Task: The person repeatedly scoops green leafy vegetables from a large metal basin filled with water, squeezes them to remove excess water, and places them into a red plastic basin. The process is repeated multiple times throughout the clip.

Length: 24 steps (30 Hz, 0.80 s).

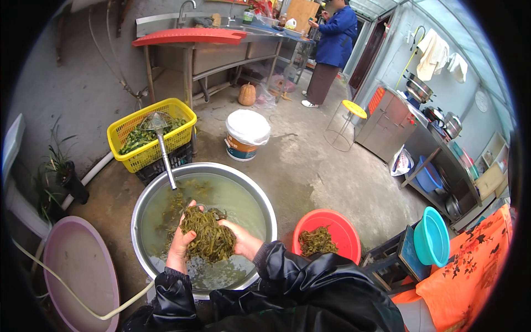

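Greens (209,235) are being gripped between left hand (180,243) and right hand (243,239), more floating toward the steel basin's (136,221) left edge, a red tub (345,235) already holding some.

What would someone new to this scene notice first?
Probably the clump of brownish-green leaves held between the left hand and right hand, above a metal basin of cloudy water. Then the red basin on the right, with more leaves, and the yellow basket at upper left, topped by a skimmer.
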Motion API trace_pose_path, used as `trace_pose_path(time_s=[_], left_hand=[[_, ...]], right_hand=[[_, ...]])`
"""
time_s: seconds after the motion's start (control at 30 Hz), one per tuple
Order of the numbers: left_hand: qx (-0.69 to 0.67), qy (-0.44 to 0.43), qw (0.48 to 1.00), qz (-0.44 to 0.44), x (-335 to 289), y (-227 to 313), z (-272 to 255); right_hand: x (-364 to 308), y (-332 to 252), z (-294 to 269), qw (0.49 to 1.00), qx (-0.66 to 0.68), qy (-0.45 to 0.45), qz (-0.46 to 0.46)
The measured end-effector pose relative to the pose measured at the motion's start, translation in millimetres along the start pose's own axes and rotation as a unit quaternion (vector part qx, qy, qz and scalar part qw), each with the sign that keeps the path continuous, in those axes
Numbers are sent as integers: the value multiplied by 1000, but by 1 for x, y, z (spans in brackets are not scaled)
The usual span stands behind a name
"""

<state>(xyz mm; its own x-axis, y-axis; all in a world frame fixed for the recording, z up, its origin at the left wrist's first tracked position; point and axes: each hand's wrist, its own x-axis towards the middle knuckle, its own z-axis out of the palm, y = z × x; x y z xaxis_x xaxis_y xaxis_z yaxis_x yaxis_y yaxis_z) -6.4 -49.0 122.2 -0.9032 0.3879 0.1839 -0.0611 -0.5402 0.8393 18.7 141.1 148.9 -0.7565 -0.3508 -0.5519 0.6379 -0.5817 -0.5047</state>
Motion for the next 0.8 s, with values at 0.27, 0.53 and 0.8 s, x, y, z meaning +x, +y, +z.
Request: trace_pose_path(time_s=[0.27, 0.53, 0.8], left_hand=[[-101, 184, 978, -4, 1, -20, 26], [-232, 246, 940, -40, 5, -36, 32], [-265, 250, 931, -37, 2, -37, 36]], right_hand=[[10, 10, -4, 986, 6, 68, -155], [22, 20, -7, 913, -188, 201, -301], [32, 24, -18, 843, -345, 209, -356]])
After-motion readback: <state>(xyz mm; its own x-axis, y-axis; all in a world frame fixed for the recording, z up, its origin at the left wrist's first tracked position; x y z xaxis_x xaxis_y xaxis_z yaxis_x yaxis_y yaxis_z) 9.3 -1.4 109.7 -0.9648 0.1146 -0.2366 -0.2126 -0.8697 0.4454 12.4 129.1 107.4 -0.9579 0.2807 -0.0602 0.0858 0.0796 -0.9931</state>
